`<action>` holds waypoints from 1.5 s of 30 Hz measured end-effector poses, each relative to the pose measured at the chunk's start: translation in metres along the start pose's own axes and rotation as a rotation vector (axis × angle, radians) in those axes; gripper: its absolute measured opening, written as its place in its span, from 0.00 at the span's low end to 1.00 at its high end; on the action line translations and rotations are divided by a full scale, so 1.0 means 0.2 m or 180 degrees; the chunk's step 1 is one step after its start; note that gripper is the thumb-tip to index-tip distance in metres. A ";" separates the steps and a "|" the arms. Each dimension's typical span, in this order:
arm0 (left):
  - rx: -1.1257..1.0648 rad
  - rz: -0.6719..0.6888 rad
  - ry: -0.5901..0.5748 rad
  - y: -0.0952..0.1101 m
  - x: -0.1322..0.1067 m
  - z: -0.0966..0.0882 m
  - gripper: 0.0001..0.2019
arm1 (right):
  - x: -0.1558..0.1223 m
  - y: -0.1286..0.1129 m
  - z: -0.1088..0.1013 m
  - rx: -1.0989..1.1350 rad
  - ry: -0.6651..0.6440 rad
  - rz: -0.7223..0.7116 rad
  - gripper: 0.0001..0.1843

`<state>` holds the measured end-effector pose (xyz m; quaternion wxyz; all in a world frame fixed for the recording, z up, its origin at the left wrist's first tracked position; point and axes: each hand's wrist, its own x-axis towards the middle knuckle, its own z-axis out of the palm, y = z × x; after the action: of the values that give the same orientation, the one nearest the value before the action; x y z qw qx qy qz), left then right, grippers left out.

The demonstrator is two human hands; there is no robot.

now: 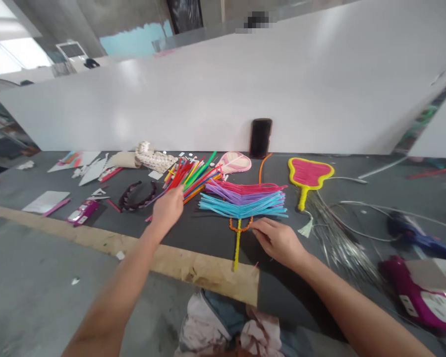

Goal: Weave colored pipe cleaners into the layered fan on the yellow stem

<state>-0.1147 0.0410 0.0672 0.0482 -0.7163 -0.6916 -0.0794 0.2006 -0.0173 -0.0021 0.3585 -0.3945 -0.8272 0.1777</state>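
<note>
My left hand [169,210] is closed at the near end of a loose bundle of many-coloured pipe cleaners [196,178]; its fingertips are partly hidden. Between my hands lies a fan-like piece with rows of red, purple and blue pipe cleaners [241,202] spread out from a yellow twisted stem [237,248]. An orange twisted pipe cleaner [240,229] curves across this stem just below the blue row. My right hand [280,240] pinches the right end of that orange strand. To its upper right lies a finished-looking pink fan with a yellow rim [310,173] and a pale tassel.
A phone [260,138] leans on the white board [223,99] behind the table. Thin wires [334,248], a blue glue gun [423,235] and a magenta power strip [427,292] lie right. Leftward are a dark headband [137,197], white paper [46,202] and a magenta box [83,212].
</note>
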 end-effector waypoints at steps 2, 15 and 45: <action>0.0249 -0.0111 0.0182 -0.05 0.03 -0.03 0.22 | 0.00 0.02 0.01 -0.0128 -0.0042 0.0011 0.12; -0.0011 0.0863 -0.0553 0.69 -0.23 0.16 0.13 | 0.03 0.13 -0.05 -0.0154 0.0842 0.0477 0.11; -0.5956 -0.0564 -0.2484 0.56 -0.21 -0.14 0.16 | 0.10 0.22 -0.21 0.3117 0.1292 0.1649 0.27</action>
<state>-0.0051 -0.0094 0.0915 -0.7665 -0.3888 -0.3701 -0.3527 0.2450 0.0265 0.0110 0.5949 -0.3984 -0.4404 0.5417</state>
